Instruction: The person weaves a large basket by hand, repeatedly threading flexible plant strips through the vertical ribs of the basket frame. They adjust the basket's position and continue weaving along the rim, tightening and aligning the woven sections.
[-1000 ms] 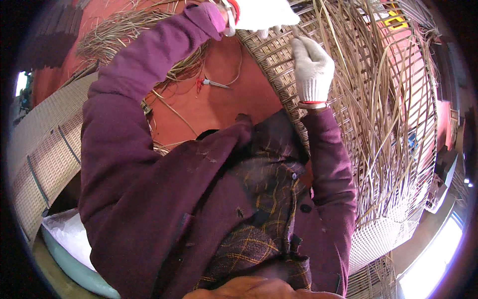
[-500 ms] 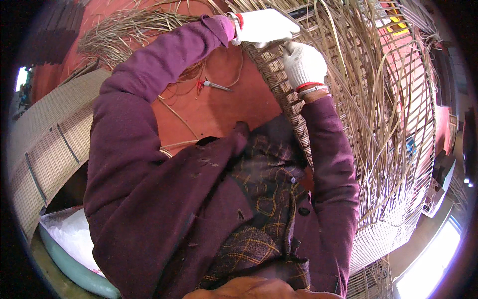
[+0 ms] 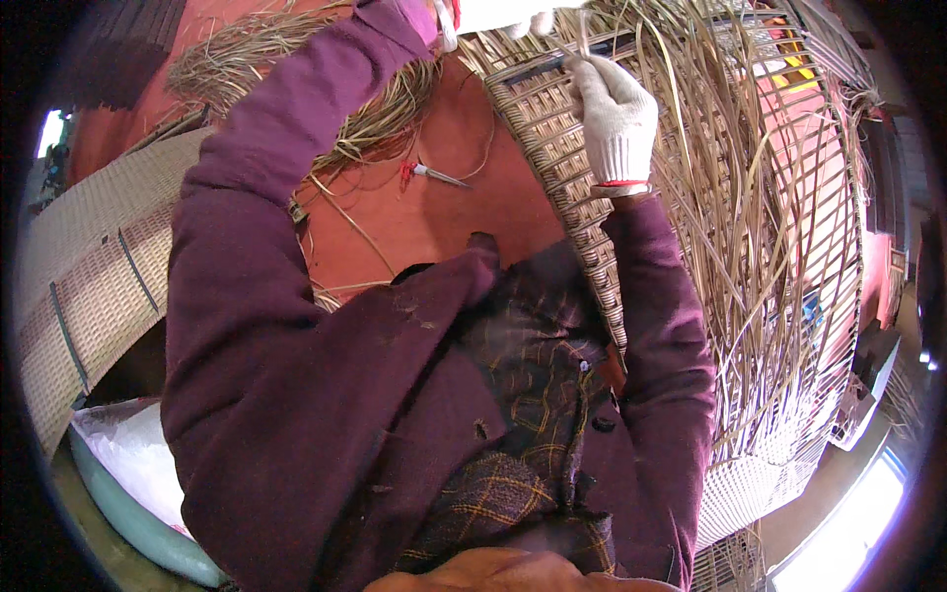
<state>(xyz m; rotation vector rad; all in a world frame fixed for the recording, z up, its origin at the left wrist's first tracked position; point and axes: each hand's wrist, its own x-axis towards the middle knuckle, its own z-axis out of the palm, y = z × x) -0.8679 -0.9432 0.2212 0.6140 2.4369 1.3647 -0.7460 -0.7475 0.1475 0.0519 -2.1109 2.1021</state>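
Note:
My right hand (image 3: 619,116), in a white knitted glove, pinches a pale dried plant strand (image 3: 583,35) that runs up from its fingertips. It is just above the edge of a large woven panel (image 3: 552,148) with a thick plaited border. My left hand (image 3: 493,14), also gloved in white, is partly cut off by the top edge of the picture. Its visible fingers are curled close to the strand, but what they grip is hidden. Many loose strands (image 3: 691,197) hang over the panel to the right of my right hand.
A small pointed tool with a light handle and red tie (image 3: 439,176) lies on the reddish surface (image 3: 473,212). A bundle of dried strands (image 3: 237,59) lies at the far left. Nearer on the left are a finished woven piece (image 3: 109,266) and a blue-green basin (image 3: 128,523) holding white plastic.
My left hand has moved up and slightly left, partly out of the picture. My right hand has turned more upright, and the two hands are farther apart, showing more of the panel's edge.

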